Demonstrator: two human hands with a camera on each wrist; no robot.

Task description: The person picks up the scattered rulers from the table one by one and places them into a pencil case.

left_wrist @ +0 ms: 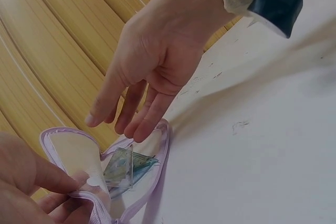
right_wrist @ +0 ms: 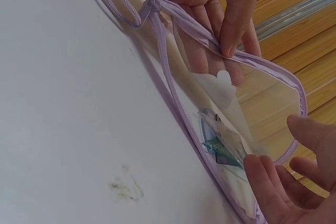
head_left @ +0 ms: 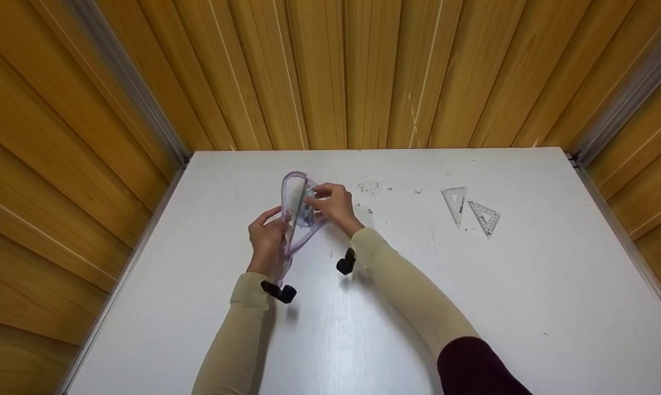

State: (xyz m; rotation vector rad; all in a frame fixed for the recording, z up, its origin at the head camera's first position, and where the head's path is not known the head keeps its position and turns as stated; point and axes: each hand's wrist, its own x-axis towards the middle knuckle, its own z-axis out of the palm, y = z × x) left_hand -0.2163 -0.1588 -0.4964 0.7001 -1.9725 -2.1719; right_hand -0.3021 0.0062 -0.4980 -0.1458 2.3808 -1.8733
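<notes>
A see-through mesh pouch with lilac zip edging stands unzipped, its mouth spread apart. My left hand pinches one edge of it between thumb and fingers, clearly seen in the right wrist view. Over the mouth is my right hand, its fingers loosely bent and pointing down into the pouch. Inside lie clear and teal-tinted plastic pieces, one with ruler-like markings. In the right wrist view, the right fingertips are close to a clear piece; whether they touch it I cannot tell.
Two clear set squares lie side by side on the white table, right of the hands. Dark smudges mark the tabletop. Wood-patterned panels rise behind the table's far edge and at both sides.
</notes>
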